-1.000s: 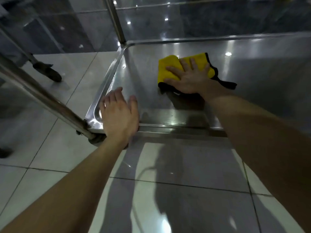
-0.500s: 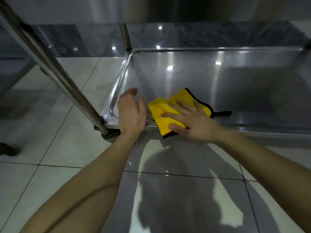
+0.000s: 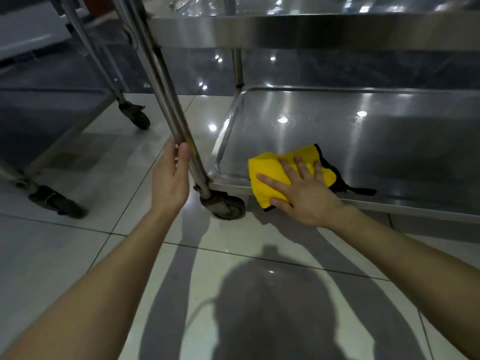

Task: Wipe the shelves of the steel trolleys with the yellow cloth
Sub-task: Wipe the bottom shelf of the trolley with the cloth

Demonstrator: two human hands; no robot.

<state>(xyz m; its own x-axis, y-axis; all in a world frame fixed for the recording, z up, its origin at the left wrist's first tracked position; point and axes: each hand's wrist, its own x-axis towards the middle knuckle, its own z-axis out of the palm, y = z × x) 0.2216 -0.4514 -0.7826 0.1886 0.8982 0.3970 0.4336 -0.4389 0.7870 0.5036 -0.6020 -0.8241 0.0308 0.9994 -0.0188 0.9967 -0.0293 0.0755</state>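
On the bottom shelf [image 3: 337, 131] of the steel trolley, near its front left corner, we see the yellow cloth [image 3: 267, 167] lying folded, with one end draped over the shelf's front rim and its black edging trailing out to the right. The right hand [image 3: 304, 196] lies flat on top of the cloth, fingers straight and spread, pressing it down against the steel rather than gripping it. The left hand [image 3: 170, 180] is up against the trolley's slanting corner post [image 3: 166, 81]: the thumb lies over the near side of the post and the fingers reach round the far side, but we cannot tell whether the hand has truly closed on it. Below that hand the post ends in a worn caster wheel [image 3: 228, 207], which stands on the pale tiled floor [image 3: 78, 255] just beside the hanging end of the cloth. Above the bottom shelf runs the upper shelf [image 3: 311, 29], its steel edge catching the light. To the left we see a second trolley [image 3: 52, 118], well apart, with its own dark caster [image 3: 135, 115]. A shadow [image 3: 272, 307] of the person falls across the tiles between the two forearms.
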